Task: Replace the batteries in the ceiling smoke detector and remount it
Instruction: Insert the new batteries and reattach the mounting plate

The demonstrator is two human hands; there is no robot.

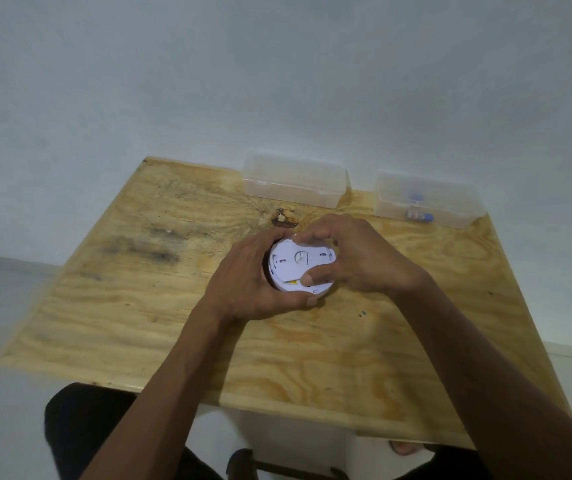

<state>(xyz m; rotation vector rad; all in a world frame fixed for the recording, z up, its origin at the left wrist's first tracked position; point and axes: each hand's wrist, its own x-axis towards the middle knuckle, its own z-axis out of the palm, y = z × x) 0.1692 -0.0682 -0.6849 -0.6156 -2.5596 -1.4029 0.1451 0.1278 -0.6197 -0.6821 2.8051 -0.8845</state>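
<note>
A round white smoke detector (291, 266) is held over the middle of the plywood table (159, 306), its flat back face turned up toward me. My left hand (246, 282) wraps its left and lower rim. My right hand (353, 254) grips it from the right, fingers over the top edge and thumb pressed on the back face near a small yellow mark. A clear plastic box (426, 199) at the back right holds batteries (418, 215) with blue ends.
A second clear plastic box (295, 183), closed and seemingly empty, stands at the back centre against the white wall. A dark chipped knot (284, 218) marks the tabletop just beyond my hands. My legs and a foot show below the table's near edge.
</note>
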